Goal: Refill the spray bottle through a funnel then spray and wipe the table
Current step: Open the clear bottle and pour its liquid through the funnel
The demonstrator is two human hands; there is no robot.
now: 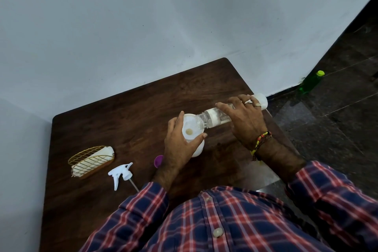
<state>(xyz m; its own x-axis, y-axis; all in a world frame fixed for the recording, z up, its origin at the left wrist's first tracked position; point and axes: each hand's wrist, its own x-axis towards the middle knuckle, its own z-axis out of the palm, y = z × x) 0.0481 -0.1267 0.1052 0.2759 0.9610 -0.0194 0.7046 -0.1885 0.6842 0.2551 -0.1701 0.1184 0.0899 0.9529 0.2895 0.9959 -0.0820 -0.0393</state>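
Observation:
A white funnel (pixel 189 127) sits in the mouth of a white spray bottle (pixel 198 148) standing on the dark wooden table (pixel 114 120). My left hand (pixel 180 143) grips the funnel and the bottle's top. My right hand (pixel 243 118) holds a clear plastic bottle (pixel 212 118), tipped nearly flat with its open mouth over the funnel. The white spray trigger head (pixel 120 174) with its dip tube lies loose on the table to the left.
A gold wire holder (pixel 90 160) with white napkins stands at the left. A purple cap (pixel 158 161) lies by my left wrist. A green bottle (pixel 312 82) stands on the dark floor by the wall at right.

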